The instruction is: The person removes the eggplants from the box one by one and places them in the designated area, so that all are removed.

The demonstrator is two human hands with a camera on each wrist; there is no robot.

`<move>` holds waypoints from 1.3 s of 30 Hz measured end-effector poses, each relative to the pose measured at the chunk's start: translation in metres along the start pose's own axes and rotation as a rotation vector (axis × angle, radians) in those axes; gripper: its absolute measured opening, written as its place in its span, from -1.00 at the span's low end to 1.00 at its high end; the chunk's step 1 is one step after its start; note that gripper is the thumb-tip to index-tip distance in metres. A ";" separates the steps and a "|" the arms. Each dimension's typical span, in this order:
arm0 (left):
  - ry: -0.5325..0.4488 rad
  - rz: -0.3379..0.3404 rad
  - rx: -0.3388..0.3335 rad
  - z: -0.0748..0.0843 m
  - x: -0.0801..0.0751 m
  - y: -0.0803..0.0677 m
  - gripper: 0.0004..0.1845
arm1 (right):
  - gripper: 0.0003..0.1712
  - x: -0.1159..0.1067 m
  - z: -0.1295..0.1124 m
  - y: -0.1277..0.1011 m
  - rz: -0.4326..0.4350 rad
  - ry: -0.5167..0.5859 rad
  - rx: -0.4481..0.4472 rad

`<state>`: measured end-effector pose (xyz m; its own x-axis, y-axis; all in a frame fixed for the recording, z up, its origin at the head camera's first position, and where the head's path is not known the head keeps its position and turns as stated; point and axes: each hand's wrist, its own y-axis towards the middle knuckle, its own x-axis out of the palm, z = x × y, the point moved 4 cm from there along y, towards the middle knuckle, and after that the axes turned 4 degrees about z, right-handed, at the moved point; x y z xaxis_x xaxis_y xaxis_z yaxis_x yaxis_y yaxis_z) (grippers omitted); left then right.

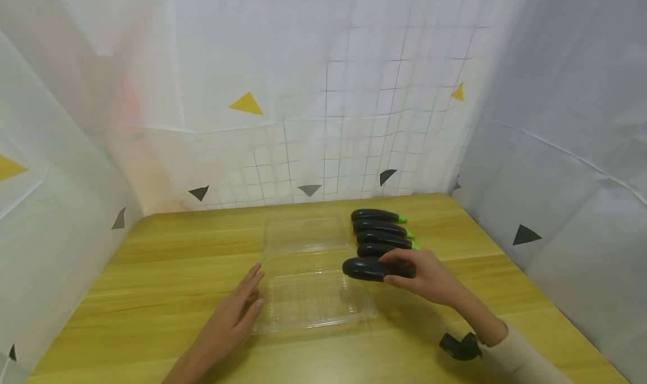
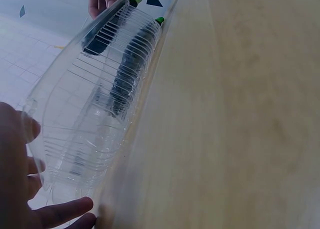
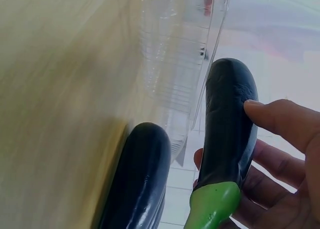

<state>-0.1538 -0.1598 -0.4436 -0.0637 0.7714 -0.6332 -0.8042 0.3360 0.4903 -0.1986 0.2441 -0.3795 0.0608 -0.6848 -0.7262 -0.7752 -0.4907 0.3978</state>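
So nearest to us, our left hand [image 1: 229,319] lies flat on the wooden table [image 1: 151,272], fingers straight and relaxed, fingertips touching the near left edge of the clear plastic clamshell box [image 1: 310,302]. It isn't gripping anything, just resting against the rim. The box lies open, with its near half by our hands and its other half [image 1: 305,235] folded out toward the back.

A bit further out on the right, our right hand [image 1: 422,274] has fingers and thumb curled round a dark eggplant [image 1: 366,269], holding it just at the right edge of the box. The wrist view shows its green stem end [image 3: 212,204] sitting in our palm.

Behind that, four more eggplants [image 1: 379,229] lie side by side on the table, right beside the box. A white gridded curtain [image 1: 354,120] with triangle marks hangs at the back.
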 end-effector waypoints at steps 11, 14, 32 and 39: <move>0.003 0.006 0.002 0.000 -0.001 0.000 -0.41 | -0.67 -0.006 0.009 -0.008 0.016 -0.001 0.031; 0.002 0.005 -0.001 0.001 -0.001 0.000 -0.41 | -0.67 -0.008 0.012 -0.010 0.015 0.005 0.050; -0.018 -0.012 -0.034 0.000 -0.001 -0.001 -0.40 | -0.65 -0.015 0.030 -0.021 0.034 -0.043 0.086; -0.014 -0.009 -0.026 -0.001 0.000 -0.001 -0.41 | -0.66 -0.011 0.033 -0.024 -0.002 -0.052 0.064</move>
<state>-0.1535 -0.1609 -0.4441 -0.0479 0.7758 -0.6292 -0.8196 0.3295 0.4687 -0.2011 0.2812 -0.3996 0.0307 -0.6543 -0.7556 -0.8136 -0.4554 0.3614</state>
